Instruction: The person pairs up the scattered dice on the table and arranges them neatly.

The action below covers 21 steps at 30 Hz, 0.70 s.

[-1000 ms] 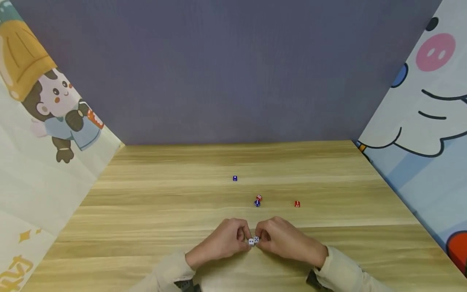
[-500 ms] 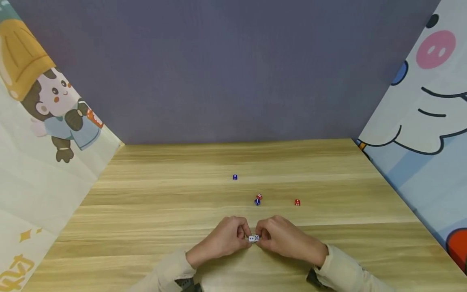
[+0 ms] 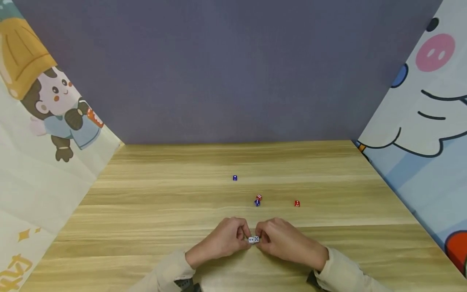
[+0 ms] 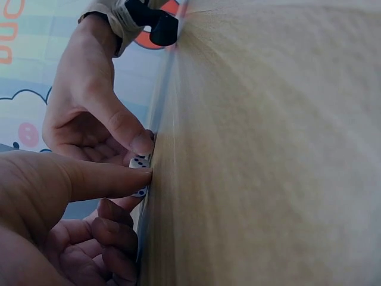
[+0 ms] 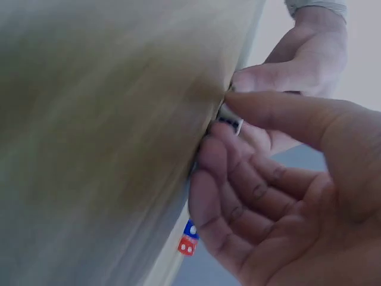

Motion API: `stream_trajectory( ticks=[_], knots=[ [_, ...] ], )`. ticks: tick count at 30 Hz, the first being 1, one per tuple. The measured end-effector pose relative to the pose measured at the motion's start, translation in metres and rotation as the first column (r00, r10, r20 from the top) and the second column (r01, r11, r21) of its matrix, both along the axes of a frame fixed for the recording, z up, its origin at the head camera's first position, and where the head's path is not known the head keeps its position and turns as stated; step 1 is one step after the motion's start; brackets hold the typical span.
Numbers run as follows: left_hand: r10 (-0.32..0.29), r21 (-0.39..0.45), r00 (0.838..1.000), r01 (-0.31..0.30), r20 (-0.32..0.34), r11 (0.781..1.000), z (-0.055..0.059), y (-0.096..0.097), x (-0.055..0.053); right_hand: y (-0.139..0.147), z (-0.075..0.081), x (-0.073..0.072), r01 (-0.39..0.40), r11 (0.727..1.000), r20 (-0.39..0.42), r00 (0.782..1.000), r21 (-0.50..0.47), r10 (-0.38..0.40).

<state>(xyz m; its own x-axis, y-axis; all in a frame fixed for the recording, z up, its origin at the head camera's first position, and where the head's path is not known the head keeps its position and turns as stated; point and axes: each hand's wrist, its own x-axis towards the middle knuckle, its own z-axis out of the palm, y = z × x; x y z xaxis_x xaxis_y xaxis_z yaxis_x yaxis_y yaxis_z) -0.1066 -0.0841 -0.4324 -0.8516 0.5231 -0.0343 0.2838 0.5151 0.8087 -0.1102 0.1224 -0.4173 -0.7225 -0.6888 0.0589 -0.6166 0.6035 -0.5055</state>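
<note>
Head view: at the counter [image 3: 164, 194], pinches the left white die [image 3: 251, 240] in fingers of the left hand [image 3: 229, 238] and the right white die [image 3: 257, 239] in those of the right hand [image 3: 286, 241], side by side. Grips from the outer sides, probably to let inner faces meet.

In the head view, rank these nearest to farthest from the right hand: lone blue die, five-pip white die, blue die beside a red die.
1. Five-pip white die: pinched in the right hand.
2. Blue die beside a red die: beyond the hand, slightly left.
3. Lone blue die: farther back and farther left.
</note>
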Motion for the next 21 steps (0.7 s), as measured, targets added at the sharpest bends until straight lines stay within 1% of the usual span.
stream_trajectory(
  ticks=[4,7,10,12,14,18,21],
  knots=[
    [0.001,0.003,1.000,-0.001,0.004,1.000,0.001,0.000,0.000,0.005,0.005,-0.004,0.000,1.000,0.024,1.000,0.013,-0.001],
    [0.000,0.005,1.000,0.000,0.012,1.000,0.001,0.000,0.000,0.011,0.009,-0.010,0.015,0.999,0.015,1.000,0.028,-0.016],
    [0.001,0.003,1.000,-0.001,0.017,1.000,0.001,0.000,-0.001,0.020,0.014,-0.018,0.059,0.998,0.015,0.998,0.036,-0.060],
    [0.003,0.001,1.000,-0.003,0.016,1.000,0.001,-0.001,-0.001,0.025,0.018,-0.024,0.101,0.994,0.017,0.995,0.037,-0.102],
    [0.004,0.004,1.000,-0.004,0.017,1.000,0.001,0.000,-0.001,0.032,0.023,-0.030,0.152,0.987,0.003,0.988,0.049,-0.152],
    [0.006,0.010,1.000,-0.006,0.025,1.000,0.002,0.000,0.000,0.047,0.031,-0.042,0.243,0.968,-0.066,0.969,0.060,-0.239],
    [0.007,0.011,1.000,-0.008,0.028,1.000,0.003,0.000,0.000,0.061,0.036,-0.050,0.285,0.955,-0.124,0.954,0.084,-0.273]
  ],
)
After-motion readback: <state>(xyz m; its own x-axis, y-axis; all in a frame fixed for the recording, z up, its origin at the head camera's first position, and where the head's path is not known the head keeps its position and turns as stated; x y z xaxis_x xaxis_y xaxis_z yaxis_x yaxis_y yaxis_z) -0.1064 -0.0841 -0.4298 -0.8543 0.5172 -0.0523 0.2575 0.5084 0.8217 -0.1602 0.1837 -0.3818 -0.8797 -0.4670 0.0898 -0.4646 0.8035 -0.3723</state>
